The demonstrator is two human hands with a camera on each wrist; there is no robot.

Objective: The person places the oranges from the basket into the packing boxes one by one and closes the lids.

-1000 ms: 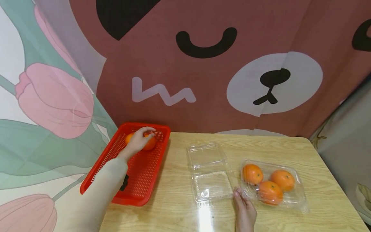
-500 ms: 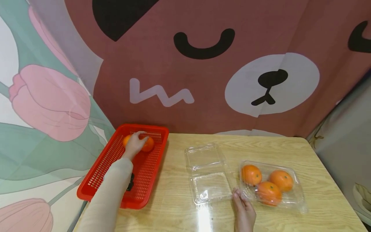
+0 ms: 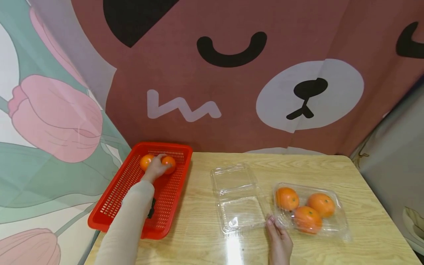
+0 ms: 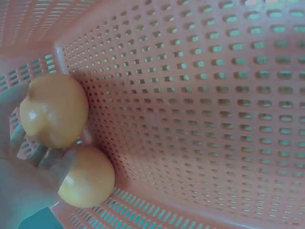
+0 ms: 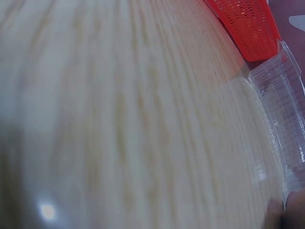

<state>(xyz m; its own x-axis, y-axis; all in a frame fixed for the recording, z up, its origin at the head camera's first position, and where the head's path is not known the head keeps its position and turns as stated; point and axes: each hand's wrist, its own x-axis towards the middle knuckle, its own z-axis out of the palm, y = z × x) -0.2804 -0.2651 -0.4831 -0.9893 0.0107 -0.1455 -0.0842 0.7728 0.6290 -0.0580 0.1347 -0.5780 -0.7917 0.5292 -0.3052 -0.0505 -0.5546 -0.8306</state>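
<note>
In the head view my left hand point(image 3: 156, 169) is inside the red basket point(image 3: 181, 191), with thumb and fingers curled round the right-hand orange point(image 3: 171, 161). A second orange point(image 3: 145, 162) lies against the back of that hand, on its left. The left wrist view shows the gripped orange point(image 4: 59, 109) above the other orange point(image 4: 93, 179), my fingers passing between them. On the table, my right hand point(image 3: 280, 241) pinches the near right corner of an open clear plastic clamshell box point(image 3: 241, 211). The right wrist view catches only fingertips point(image 5: 293, 207) at the box's edge.
Right of the open box stands a closed clear clamshell box point(image 3: 341, 217) with three oranges point(image 3: 308, 219) inside. A small black object point(image 3: 151, 208) lies in the basket, partly behind my left sleeve point(image 3: 127, 221). A printed curtain point(image 3: 232, 129) hangs behind the wooden table point(image 3: 202, 235).
My left hand has come down from above the oranges, and its fingers have closed round the right-hand one. My right hand and both boxes have stayed put.
</note>
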